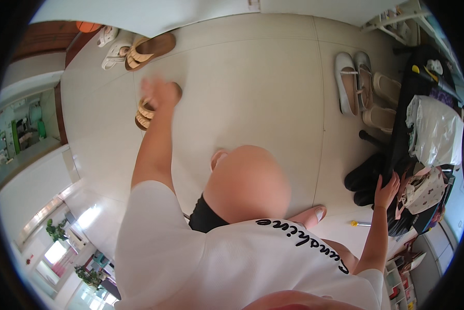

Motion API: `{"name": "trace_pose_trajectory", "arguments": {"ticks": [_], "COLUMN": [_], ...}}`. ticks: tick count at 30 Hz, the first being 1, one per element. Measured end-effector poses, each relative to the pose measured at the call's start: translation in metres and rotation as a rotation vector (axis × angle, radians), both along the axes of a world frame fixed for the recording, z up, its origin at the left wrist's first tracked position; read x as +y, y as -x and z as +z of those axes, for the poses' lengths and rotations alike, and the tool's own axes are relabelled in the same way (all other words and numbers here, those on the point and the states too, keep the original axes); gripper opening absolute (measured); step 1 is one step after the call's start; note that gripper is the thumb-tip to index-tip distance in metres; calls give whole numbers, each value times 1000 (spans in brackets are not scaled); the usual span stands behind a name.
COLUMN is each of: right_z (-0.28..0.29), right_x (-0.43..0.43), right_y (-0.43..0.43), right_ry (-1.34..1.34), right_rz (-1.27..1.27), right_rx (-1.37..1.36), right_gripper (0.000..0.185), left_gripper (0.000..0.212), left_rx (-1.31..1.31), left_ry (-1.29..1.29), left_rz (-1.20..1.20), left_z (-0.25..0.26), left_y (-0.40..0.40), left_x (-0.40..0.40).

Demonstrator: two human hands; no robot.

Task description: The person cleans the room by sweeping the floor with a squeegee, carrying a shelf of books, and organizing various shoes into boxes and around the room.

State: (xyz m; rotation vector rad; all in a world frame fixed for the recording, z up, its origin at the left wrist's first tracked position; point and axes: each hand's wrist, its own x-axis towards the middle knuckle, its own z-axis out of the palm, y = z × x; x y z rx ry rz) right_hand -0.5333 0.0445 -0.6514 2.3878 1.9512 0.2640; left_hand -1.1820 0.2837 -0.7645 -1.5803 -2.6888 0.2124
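Observation:
My left hand [159, 92], blurred, is stretched over a tan sandal [144, 114] with ruffled straps. The sandal looks sharp while the hand is smeared; whether they touch, I cannot tell. A matching sandal [150, 50] lies farther off against the white panel, beside white clogs [116, 55]. On the other side, my right hand [387, 190] rests with spread fingers on the near edge of a black bench-like piece [396, 128]. Close to those fingers is a pale patterned fabric bag [425, 190] with pink trim. My bent knee [247, 182] fills the middle, hiding part of the floor.
Silver flat shoes [347, 85] and beige shoes [379, 118] stand beside the black piece, with black footwear [365, 178] nearer. A clear plastic bag [435, 130] lies on top. A yellow-ended tool [360, 223] is on the tiled floor [247, 85]. A white rack [398, 21] stands far right.

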Motion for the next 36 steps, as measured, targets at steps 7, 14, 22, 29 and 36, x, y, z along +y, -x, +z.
{"name": "trace_pose_trajectory", "arguments": {"ticks": [7,14,22,29,36], "right_z": [14,14,17,16,6], "right_x": [7,4,-10,16,-3], "right_y": [4,8,2,8,-2], "right_ry": [75,211,320,211,227], "right_rz": [11,-84,-247,-257,-270], "right_rx": [-26,-30,-107,2,-6], "right_gripper": [44,47,56,52,54], "left_gripper": [49,69,73,58,42], "left_rx": [-440,-380,-1178,-1257,-995], "left_ry": [-90,-49,-93,-417,-184], "left_rz": [184,198,704,492,247], "left_z": [-8,13,-39,-61,83], "left_y": [112,102,136,138,3], "left_x": [-37,80,160,112,35]}}
